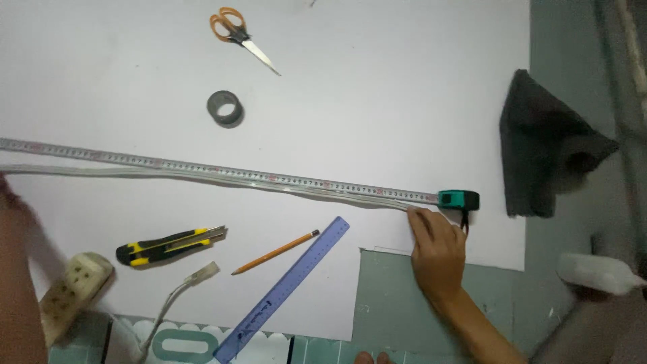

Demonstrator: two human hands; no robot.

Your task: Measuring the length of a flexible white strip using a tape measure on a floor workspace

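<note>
Your right hand [437,251] lies nearest you, fingers pressed together, pinning the end of a clear flat strip [202,175] to the white sheet [377,101]. The strip runs just below the long steel measuring tape [216,168]. The tape's teal case [458,199] sits just above your fingertips. Your left hand [10,202] is blurred at the tape's far end; its grip cannot be told.

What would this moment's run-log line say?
right hand: fingertips pinning cable end beside tape measure | left hand: at frame edge, blurred | nearby: ruler, pencil, utility knife
</note>
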